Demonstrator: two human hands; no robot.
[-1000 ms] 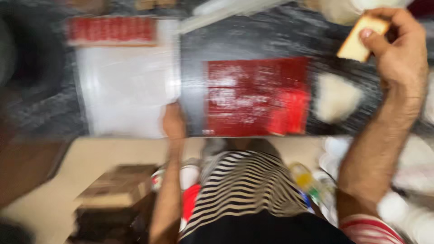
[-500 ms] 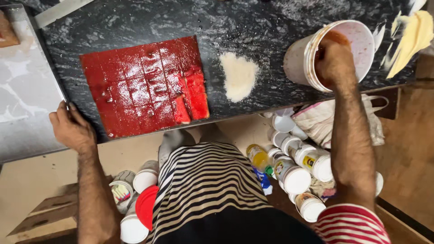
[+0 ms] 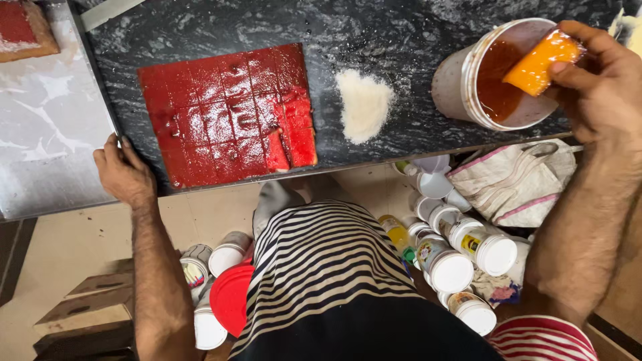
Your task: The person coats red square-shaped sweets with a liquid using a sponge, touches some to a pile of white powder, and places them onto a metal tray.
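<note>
Closest to us, under the counter, we see a cluster of white-lidded jars (image 3: 468,251) and a red lid (image 3: 231,297) on the floor, plus a striped garment. Our left hand (image 3: 124,175) is down at the near edge of the dark speckled stone counter (image 3: 267,27), fingers curled over the lip, holding nothing else. Just past it lies the red slab (image 3: 227,110), glossy and flat, scored into squares, with a couple of pieces at the near right corner cut loose. Beside that sits a small pile of white grainy powder (image 3: 363,103). Further right, our right hand (image 3: 595,87) pinches a spongy orange wedge (image 3: 540,63) tight between fingertips and thumb, right at the rim of a tilted white plastic bucket (image 3: 461,83) with dark reddish liquid inside.
</note>
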